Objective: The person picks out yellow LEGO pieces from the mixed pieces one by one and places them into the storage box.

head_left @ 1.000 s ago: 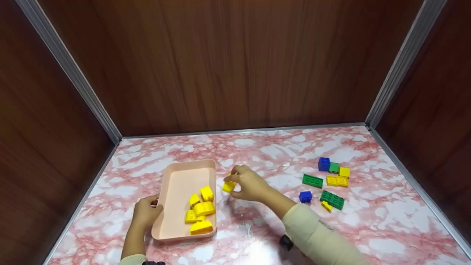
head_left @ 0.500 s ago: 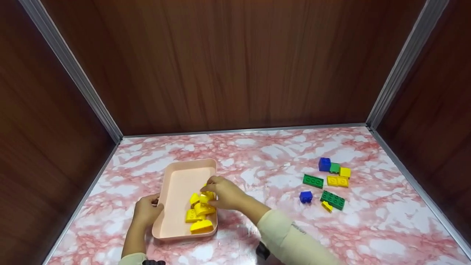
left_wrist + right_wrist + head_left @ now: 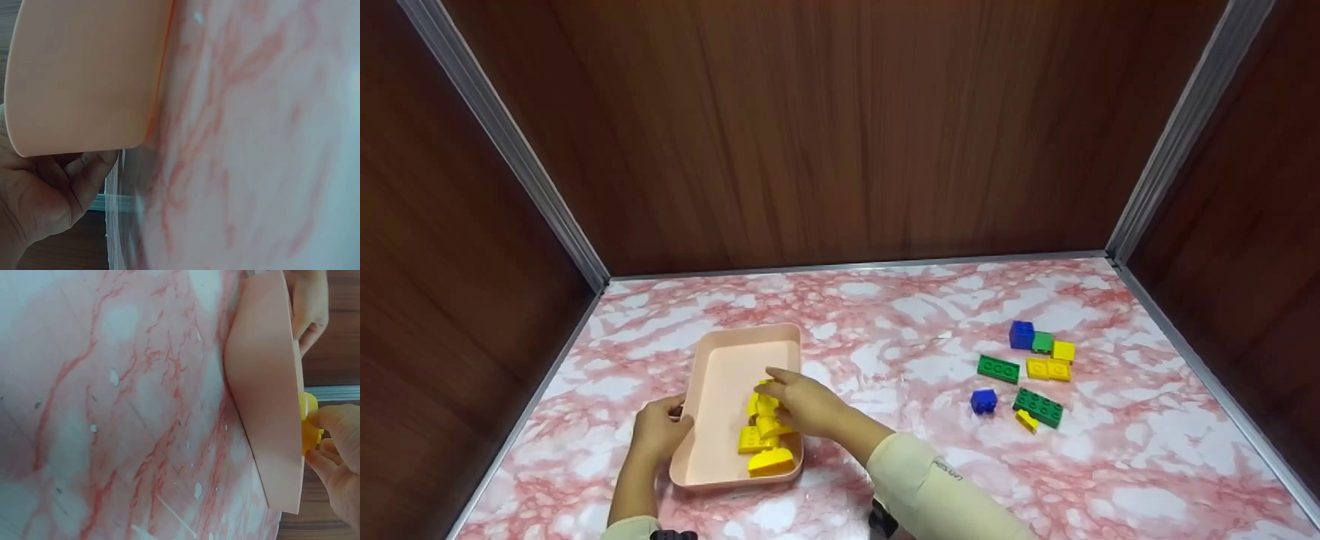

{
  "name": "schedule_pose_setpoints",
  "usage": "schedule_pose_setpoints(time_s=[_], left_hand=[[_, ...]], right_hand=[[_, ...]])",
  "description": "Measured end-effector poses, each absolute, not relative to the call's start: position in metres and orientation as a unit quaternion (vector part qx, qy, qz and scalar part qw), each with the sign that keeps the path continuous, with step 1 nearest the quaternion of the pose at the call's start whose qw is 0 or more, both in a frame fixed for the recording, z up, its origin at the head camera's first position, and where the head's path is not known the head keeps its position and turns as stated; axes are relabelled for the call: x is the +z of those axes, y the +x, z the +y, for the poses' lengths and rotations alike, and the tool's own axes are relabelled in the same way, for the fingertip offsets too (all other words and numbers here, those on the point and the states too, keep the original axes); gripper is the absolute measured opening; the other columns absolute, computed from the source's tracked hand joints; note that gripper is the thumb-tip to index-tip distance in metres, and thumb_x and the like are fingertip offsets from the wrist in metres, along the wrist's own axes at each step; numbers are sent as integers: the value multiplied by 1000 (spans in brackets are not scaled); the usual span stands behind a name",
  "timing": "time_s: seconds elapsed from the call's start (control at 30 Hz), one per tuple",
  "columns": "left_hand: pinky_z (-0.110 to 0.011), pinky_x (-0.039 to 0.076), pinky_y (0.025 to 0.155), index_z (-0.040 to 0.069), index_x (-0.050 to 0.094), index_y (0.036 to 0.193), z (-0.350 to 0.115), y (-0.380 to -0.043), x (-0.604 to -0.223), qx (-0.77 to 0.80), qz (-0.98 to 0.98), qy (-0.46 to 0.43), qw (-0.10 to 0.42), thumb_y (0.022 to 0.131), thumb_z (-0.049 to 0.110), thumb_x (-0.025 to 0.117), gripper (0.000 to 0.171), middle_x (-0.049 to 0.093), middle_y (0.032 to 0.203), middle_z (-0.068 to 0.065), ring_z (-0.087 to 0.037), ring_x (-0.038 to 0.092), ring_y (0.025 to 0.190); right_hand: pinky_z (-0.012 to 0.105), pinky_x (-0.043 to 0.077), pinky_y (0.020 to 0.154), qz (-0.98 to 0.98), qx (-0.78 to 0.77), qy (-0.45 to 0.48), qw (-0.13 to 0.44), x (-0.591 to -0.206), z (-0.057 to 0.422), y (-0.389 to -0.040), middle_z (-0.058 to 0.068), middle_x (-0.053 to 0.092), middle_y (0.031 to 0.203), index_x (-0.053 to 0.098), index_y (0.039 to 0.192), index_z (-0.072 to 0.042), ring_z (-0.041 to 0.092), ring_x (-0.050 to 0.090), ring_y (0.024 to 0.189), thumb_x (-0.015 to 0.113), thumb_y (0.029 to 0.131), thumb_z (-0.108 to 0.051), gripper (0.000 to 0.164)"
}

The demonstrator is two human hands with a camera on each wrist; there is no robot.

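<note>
The peach tray (image 3: 720,397) stands on the table at the left, with several yellow toy bricks (image 3: 770,463) bunched along its right side. At the tray's left rim my left hand (image 3: 660,433) grips the edge, thumb on top and fingers beneath the rim; the left wrist view shows this hand (image 3: 50,191) from below. My right hand (image 3: 810,403) reaches over the right rim and pinches a yellow toy brick (image 3: 311,433) above the pile, as the right wrist view shows. The hand partly hides the bricks under it.
To the right lie green bricks (image 3: 1039,407), blue bricks (image 3: 983,401) and yellow bricks (image 3: 1048,369), loose on the marbled table (image 3: 915,315). Brown wood panels (image 3: 840,135) with metal edging enclose the back and both sides.
My right hand has carried the yellow brick leftward from beside the tray, over its right rim and onto the pile. My left hand and the tray have stayed put.
</note>
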State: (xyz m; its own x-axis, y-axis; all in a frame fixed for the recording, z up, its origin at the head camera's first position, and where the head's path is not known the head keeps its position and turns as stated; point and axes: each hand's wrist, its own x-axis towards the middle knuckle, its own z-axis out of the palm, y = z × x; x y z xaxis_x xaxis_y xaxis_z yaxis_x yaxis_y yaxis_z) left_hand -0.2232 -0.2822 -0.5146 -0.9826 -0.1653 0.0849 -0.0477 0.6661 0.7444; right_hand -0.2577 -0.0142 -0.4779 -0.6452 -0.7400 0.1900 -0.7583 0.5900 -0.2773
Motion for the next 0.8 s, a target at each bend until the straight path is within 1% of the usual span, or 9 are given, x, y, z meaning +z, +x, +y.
schedule_pose_setpoints(time_s=[0.1,0.2,0.4,0.53,0.63,0.8], left_hand=[[-40,57,73,-11,61,122,-282,-222,-515,-404,-910,60,73,81,-2,58,42,71,92,-19,-34,68,90],[-40,58,73,-12,61,123,-282,-222,-514,-406,-909,61,72,82,-2,57,42,71,93,-19,-34,68,89],[-39,58,70,-14,59,124,-281,-221,-512,-413,-906,54,68,82,-3,58,43,70,92,-20,-35,68,89],[-39,58,70,-13,59,123,-281,-221,-513,-412,-907,55,70,82,-3,58,42,70,92,-20,-35,68,89],[-40,58,71,-13,60,123,-281,-221,-513,-411,-907,58,70,82,-3,57,42,70,92,-20,-36,68,90],[-41,58,74,-12,60,124,-280,-220,-512,-410,-908,63,60,84,-2,57,41,69,97,-21,-37,66,94]], right_hand=[[32,42,105,-891,168,420,33,-476,-14,-257,16,42,149,58,135,-14,27,49,129,71,89,-12,48],[33,41,106,-892,170,418,33,-472,-14,-257,15,40,150,58,136,-15,28,47,131,73,88,-17,50],[32,41,105,-892,169,417,37,-464,-10,-256,12,44,147,59,134,-16,26,46,130,74,87,-23,49],[31,44,103,-889,181,419,45,-459,-1,-255,11,48,142,62,130,-15,25,47,128,74,86,-22,46],[33,45,101,-882,206,420,65,-455,9,-256,11,53,136,65,124,-11,25,51,123,74,85,-20,40],[36,46,99,-855,258,431,130,-450,35,-259,12,59,122,68,111,-6,26,56,114,76,82,-15,31]])
